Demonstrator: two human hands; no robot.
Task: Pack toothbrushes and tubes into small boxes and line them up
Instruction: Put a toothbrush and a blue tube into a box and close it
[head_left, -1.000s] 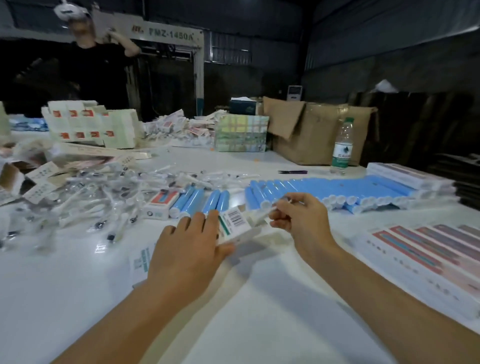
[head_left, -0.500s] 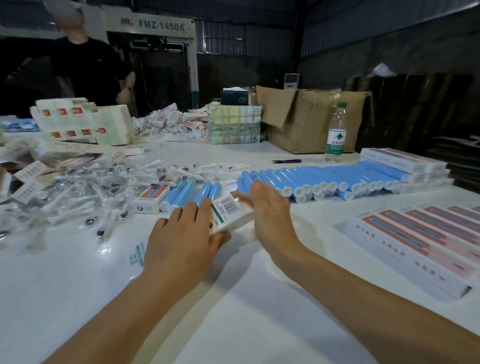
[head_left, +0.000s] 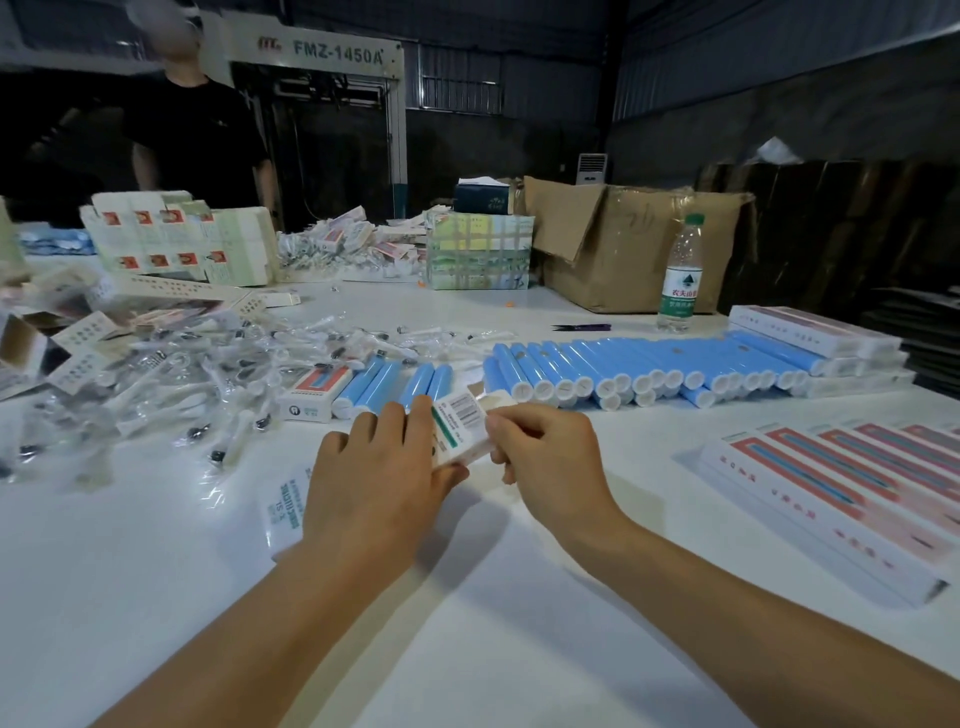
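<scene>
My left hand (head_left: 374, 467) grips a small white box (head_left: 460, 426) with a barcode and a green stripe, held just above the white table (head_left: 467, 623). My right hand (head_left: 545, 452) has its fingers curled on the box's right end, where a flap stands open. Behind them lies a long row of blue tubes (head_left: 649, 369) with white caps, and a few more blue tubes (head_left: 395, 384) beside a closed small box (head_left: 311, 395). A heap of wrapped toothbrushes (head_left: 171, 384) covers the left of the table.
Long pink-and-white boxes (head_left: 841, 488) lie lined up at right, with more stacked (head_left: 815, 338) behind the tubes. A water bottle (head_left: 680, 275), a cardboard carton (head_left: 623, 244), stacked small boxes (head_left: 182, 239) and a person in black (head_left: 197, 135) are at the back. A printed leaflet (head_left: 283, 512) lies under my left wrist.
My right hand came in from the right and closed on the end of the box; my left hand kept its hold. The person at the back lowered their arms.
</scene>
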